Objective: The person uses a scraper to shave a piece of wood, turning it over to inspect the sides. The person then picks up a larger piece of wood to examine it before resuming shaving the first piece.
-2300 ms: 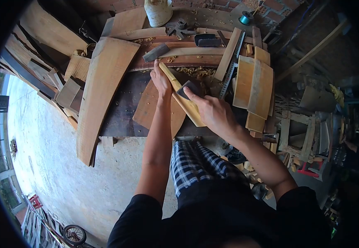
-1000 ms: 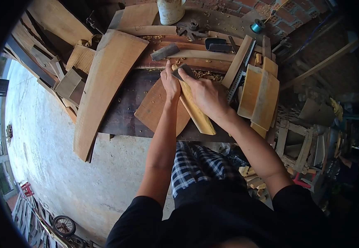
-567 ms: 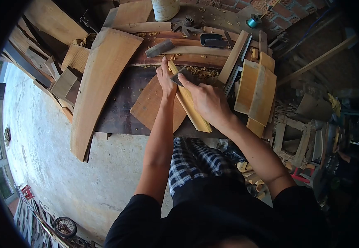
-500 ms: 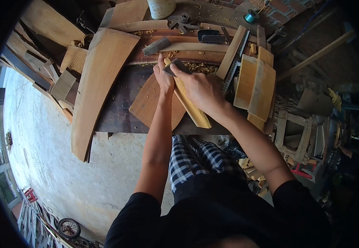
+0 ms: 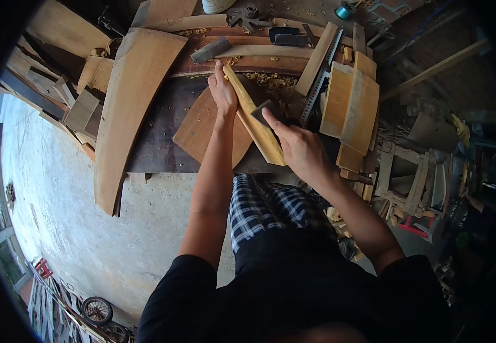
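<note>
A long yellow strip of wood (image 5: 268, 144) lies slanted over a flat brown board (image 5: 199, 137) on the dark workbench (image 5: 162, 108). My left hand (image 5: 223, 94) grips the strip near its far end, thumb pointing away from me. In my right hand (image 5: 302, 146) is a dark grey flat block (image 5: 258, 112), which looks like a sanding block. It rests on the strip's upper face past the middle, with my fingertips pressing on it. The underside of the block and the fingers beneath are hidden.
A large curved board (image 5: 139, 86) overhangs the bench at left. Behind the strip lie a grey block (image 5: 211, 50), a black curved piece (image 5: 288, 36) and wood shavings (image 5: 270, 79). Yellow boards (image 5: 339, 106) and a perforated metal strip (image 5: 315, 94) are at right.
My right hand has slid the dark block along the strip from its far end toward me. My left hand still holds the far end. The view has shifted slightly.
</note>
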A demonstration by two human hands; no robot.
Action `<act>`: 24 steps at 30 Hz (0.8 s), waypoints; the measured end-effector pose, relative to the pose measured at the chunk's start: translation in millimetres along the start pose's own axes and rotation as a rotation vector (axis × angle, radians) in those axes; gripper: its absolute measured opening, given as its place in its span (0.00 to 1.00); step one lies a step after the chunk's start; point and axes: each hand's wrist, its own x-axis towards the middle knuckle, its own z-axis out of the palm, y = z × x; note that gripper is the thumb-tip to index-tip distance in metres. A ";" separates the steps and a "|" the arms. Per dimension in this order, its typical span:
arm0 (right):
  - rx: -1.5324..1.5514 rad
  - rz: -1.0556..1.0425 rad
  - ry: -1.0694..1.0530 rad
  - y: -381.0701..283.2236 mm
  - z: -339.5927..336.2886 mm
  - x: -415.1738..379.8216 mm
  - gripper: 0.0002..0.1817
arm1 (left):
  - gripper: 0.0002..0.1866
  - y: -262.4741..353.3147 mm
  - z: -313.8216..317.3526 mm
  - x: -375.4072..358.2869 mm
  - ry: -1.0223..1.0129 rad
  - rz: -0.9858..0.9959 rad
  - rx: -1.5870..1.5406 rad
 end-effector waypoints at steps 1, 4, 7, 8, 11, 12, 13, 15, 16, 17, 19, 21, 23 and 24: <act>-0.001 0.002 0.003 0.4 2.7 13.4 0.32 | 0.31 -0.9 1.0 -0.9 -0.006 -0.015 -0.014; 0.016 0.059 -0.018 -2.2 7.6 23.2 0.31 | 0.31 -11.1 -0.3 6.6 0.033 0.005 -0.007; -0.158 -0.068 0.033 4.8 3.2 -27.4 0.31 | 0.32 -10.0 -1.8 2.4 0.013 -0.015 0.005; -0.177 -0.086 0.049 7.8 6.7 -35.1 0.31 | 0.32 -11.1 -1.8 3.5 0.022 0.007 0.030; 0.001 0.068 -0.031 -8.1 0.5 6.3 0.30 | 0.31 -13.4 -1.8 5.3 -0.031 0.030 0.069; 0.011 0.043 -0.031 -4.3 3.9 29.0 0.29 | 0.31 -9.3 -1.1 4.9 -0.019 0.018 0.019; 0.012 0.039 -0.029 -2.0 7.1 39.1 0.29 | 0.31 -6.5 -1.1 2.4 -0.006 0.002 -0.028; 0.055 0.026 -0.002 1.3 11.4 52.1 0.30 | 0.31 -3.3 1.1 -2.9 -0.018 0.013 0.001; 0.035 0.058 -0.033 -3.5 4.7 39.9 0.30 | 0.31 -6.3 0.9 -0.9 -0.024 0.022 0.029; 0.031 0.043 -0.042 -3.7 4.2 23.3 0.30 | 0.31 -10.4 2.0 1.6 0.009 0.033 0.068; -0.015 -0.075 0.060 0.3 5.9 -0.2 0.29 | 0.30 -10.2 1.3 -0.5 0.016 0.071 0.112; 0.017 -0.119 0.118 -0.5 8.4 15.9 0.29 | 0.31 -10.0 3.5 -2.9 0.004 0.071 0.118; -0.012 0.022 -0.044 -6.4 4.6 55.9 0.29 | 0.32 -4.6 10.2 -8.9 0.117 0.362 0.352; 0.003 0.029 -0.053 -7.5 6.3 70.6 0.29 | 0.32 -7.2 15.0 -7.9 0.211 0.329 0.223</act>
